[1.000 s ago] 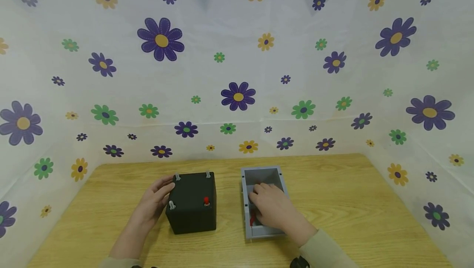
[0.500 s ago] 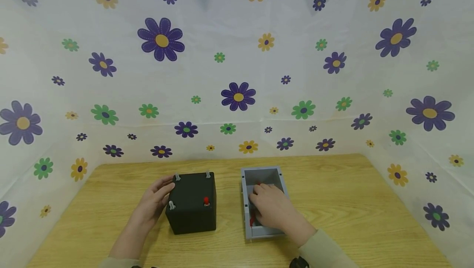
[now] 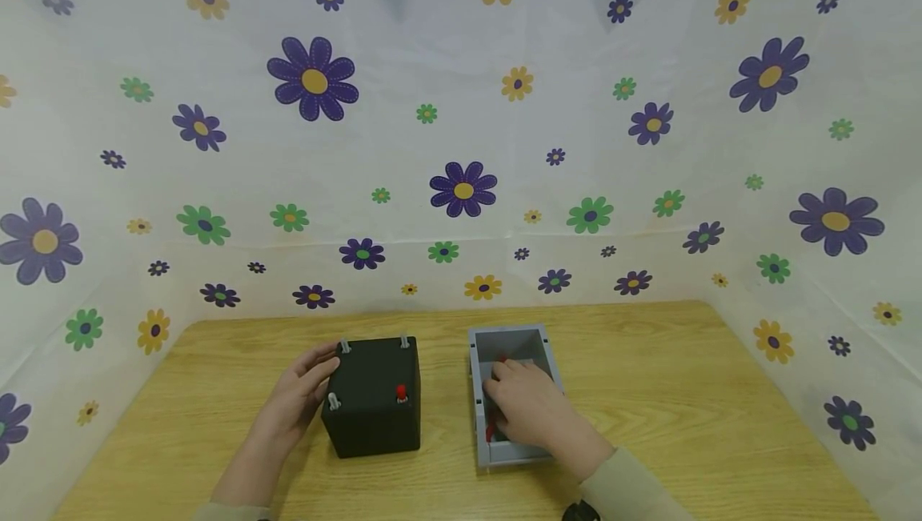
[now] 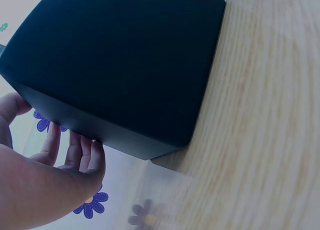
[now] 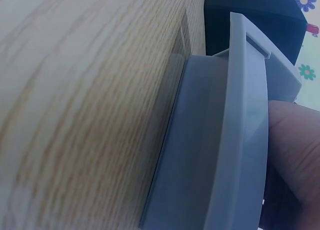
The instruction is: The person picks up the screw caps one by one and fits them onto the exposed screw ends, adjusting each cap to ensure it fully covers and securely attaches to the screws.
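Observation:
A black box (image 3: 373,381) stands on the table, with a metal toggle-like post at each top corner. The front right post wears a red cap (image 3: 401,391). My left hand (image 3: 294,397) rests against the box's left side; in the left wrist view its fingers (image 4: 75,152) lie along the box wall, fairly straight. To the right, my right hand (image 3: 529,405) reaches down into a grey bin (image 3: 515,454). Red pieces (image 3: 490,431) show in the bin near the hand and by its fingertips. What the fingers hold there is hidden, also in the right wrist view.
The wooden table (image 3: 648,377) carries the box and the bin side by side, with a narrow gap between them. A flower-patterned white sheet (image 3: 461,129) hangs behind and at both sides. A small dark object (image 3: 580,511) shows by the right sleeve.
My right hand shifts very slightly inside the bin, and a red piece by its fingertips has come into sight. The left hand and the box stay in place.

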`<state>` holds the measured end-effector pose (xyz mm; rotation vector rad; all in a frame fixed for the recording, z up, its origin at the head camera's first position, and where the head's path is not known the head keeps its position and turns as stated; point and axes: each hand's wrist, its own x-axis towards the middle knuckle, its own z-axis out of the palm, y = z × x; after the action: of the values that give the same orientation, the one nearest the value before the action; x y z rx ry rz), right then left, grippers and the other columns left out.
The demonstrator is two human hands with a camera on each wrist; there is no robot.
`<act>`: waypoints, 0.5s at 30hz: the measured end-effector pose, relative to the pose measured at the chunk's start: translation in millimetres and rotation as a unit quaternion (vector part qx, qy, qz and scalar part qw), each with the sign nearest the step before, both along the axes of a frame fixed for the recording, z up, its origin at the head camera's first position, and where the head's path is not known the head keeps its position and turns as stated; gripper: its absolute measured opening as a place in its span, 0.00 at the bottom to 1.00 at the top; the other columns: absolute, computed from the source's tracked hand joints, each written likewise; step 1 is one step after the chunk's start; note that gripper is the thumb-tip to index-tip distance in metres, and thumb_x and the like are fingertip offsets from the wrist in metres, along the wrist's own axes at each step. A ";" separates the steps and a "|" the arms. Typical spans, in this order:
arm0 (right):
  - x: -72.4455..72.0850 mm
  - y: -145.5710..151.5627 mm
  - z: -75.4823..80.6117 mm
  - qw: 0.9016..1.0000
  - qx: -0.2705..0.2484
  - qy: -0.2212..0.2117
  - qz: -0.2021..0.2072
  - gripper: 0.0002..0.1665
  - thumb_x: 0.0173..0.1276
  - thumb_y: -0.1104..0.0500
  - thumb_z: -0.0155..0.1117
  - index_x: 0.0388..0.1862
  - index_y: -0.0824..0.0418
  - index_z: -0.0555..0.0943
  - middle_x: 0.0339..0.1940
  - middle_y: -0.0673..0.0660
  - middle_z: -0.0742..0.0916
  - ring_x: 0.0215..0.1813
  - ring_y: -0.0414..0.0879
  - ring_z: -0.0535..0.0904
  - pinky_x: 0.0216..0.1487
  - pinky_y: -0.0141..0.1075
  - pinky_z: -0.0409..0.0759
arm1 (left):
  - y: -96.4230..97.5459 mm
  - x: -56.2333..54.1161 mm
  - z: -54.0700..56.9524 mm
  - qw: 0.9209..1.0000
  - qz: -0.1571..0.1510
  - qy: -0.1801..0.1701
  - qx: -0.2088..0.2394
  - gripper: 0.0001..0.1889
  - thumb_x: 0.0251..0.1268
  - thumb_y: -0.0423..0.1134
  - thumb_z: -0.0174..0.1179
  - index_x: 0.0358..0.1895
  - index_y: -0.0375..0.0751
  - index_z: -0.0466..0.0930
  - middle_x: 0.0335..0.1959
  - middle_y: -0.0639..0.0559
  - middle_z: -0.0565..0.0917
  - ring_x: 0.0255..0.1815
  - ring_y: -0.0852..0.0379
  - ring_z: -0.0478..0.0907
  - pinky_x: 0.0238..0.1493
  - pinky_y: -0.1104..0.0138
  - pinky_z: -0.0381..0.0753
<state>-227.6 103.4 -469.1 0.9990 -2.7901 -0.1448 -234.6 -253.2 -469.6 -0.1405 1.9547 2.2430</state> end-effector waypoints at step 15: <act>1.4 -0.2 1.9 1.000 0.001 0.007 -0.001 0.10 0.65 0.52 0.77 0.39 0.56 0.87 0.41 0.52 0.87 0.43 0.48 0.84 0.49 0.46 0.88 | 0.5 1.1 -0.1 1.000 0.002 0.011 0.000 0.14 0.83 0.35 0.53 0.49 0.65 0.81 0.47 0.70 0.82 0.48 0.71 0.84 0.54 0.76 0.83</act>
<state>-226.2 103.2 -467.2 0.9903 -2.7785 -0.1546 -233.4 -252.7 -469.6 -0.1197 1.9669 2.2558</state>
